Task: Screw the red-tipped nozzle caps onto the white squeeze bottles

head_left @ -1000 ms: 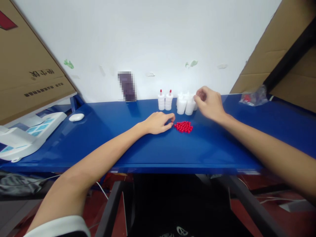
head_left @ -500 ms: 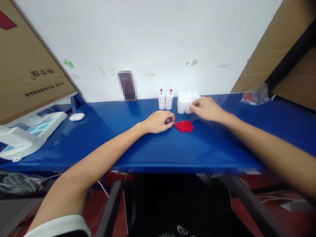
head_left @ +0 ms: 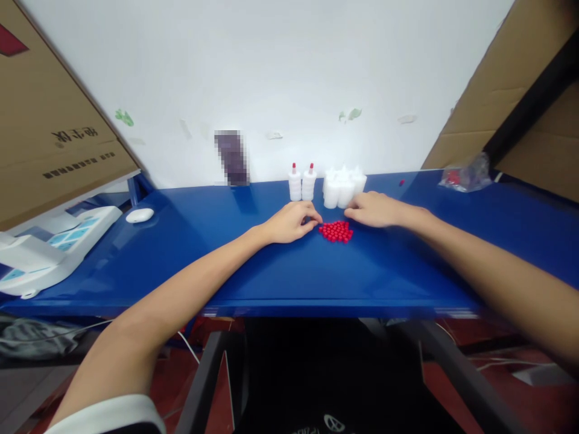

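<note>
head view: left hand (head_left: 289, 223) rests curled beside the red caps (head_left: 335, 231), its hold unclear, while right hand (head_left: 373, 209) lies loosely open, empty, near white bottles (head_left: 341, 188).

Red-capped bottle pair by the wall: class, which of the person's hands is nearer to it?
Left. The left hand rests just in front of the red-capped bottle pair; the right hand lies off to its right, in front of the uncapped white bottles.

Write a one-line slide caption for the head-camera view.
Pile of red pieces between left hand and right hand on a blue table, white bottles behind.
</note>
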Tool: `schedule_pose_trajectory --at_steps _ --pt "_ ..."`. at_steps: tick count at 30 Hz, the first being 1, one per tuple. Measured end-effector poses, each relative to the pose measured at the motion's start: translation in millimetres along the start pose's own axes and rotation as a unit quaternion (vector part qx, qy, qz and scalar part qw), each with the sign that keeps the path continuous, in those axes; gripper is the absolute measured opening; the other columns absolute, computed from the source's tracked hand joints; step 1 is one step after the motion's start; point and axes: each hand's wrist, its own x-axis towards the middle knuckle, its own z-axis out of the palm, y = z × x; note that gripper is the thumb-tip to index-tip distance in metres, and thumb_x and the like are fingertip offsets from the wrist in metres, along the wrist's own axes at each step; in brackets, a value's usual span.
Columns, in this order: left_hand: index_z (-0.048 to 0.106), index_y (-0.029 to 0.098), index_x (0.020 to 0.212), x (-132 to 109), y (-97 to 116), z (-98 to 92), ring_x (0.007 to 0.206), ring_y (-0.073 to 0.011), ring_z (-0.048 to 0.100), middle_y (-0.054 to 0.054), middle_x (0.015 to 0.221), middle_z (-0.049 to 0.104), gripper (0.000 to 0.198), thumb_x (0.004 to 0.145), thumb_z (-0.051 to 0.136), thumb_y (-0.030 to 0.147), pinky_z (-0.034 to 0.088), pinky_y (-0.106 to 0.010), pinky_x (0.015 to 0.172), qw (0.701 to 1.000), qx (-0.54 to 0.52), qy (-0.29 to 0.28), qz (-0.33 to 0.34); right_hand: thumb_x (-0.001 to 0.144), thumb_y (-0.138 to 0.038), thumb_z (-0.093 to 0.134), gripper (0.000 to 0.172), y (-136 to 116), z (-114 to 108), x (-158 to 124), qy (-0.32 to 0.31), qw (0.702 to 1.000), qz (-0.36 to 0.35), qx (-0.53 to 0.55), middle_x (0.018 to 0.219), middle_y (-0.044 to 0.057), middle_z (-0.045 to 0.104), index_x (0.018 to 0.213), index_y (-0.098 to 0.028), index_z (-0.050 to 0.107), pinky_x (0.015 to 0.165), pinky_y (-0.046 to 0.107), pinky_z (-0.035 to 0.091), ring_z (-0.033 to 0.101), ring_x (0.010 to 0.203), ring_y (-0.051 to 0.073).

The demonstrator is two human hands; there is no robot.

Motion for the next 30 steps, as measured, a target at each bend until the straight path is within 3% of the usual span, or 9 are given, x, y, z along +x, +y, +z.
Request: schedule_pose_trajectory --at_steps 6,13,16,20,25,30 --pt "0.071 0.015 0.124 0 3 -1.6 0.075 -0.0130 0.061 -0.006 0.101 0.076 0.035 0.090 0.061 0.018 0.052 -0.029 0.076 0.997 -0.069 0.003 -0.044 0.096 -0.030 0.046 0.035 -4 -3 -4 -0.034 0.999 -0.012 0.011 0.064 0.007 0.062 0.062 -0.021 0.050 0.064 0.034 0.040 0.056 0.061 0.018" --pt "0.072 0.015 0.121 -1 3 -8.1 0.071 -0.0108 0.058 -0.007 0.110 0.078 0.039 0.083 0.062 0.017 0.050 -0.027 0.071 0.985 -0.151 -0.021 -0.078 0.097 -0.026 0.044 0.033 -4 -4 -4 -0.034 0.998 -0.048 0.008 0.067 0.006 0.061 0.065 -0.020 0.048 0.066 0.033 0.039 0.055 0.064 0.018" --pt "0.074 0.014 0.118 -1 -2 -7.8 0.068 -0.0102 0.057 -0.007 0.103 0.078 0.038 0.083 0.063 0.020 0.050 -0.027 0.071 0.987 -0.133 -0.007 -0.087 0.097 -0.026 0.044 0.033 -1 -5 -4 -0.036 0.997 -0.069 0.002 0.066 0.005 0.059 0.065 -0.021 0.047 0.066 0.034 0.038 0.054 0.063 0.017" --pt "0.079 0.013 0.101 -2 -6 -6.5 0.067 -0.0110 0.057 -0.005 0.085 0.072 0.024 0.084 0.066 0.025 0.048 -0.027 0.068 0.991 -0.098 0.013 -0.089 0.095 -0.027 0.045 0.031 3 -11 -6 -0.065 0.993 -0.096 0.000 0.066 0.005 0.058 0.065 -0.021 0.048 0.065 0.035 0.037 0.051 0.062 0.017" --pt "0.081 0.015 0.099 -1 -4 -6.5 0.070 -0.0117 0.058 -0.007 0.095 0.072 0.023 0.086 0.064 0.021 0.052 -0.029 0.073 0.997 -0.062 0.000 -0.037 0.091 -0.028 0.052 0.020 7 -17 -9 -0.100 0.988 -0.113 0.015 0.070 0.004 0.059 0.072 -0.021 0.054 0.065 0.035 0.037 0.051 0.065 0.018" --pt "0.080 0.015 0.103 -1 0 -6.4 0.072 -0.0128 0.060 -0.008 0.101 0.073 0.025 0.085 0.064 0.020 0.054 -0.032 0.078 0.999 -0.033 -0.015 -0.016 0.089 -0.024 0.052 0.006 11 -15 -8 -0.110 0.980 -0.155 0.054 0.077 0.002 0.055 0.093 -0.022 0.056 0.065 0.034 0.037 0.049 0.068 0.018"
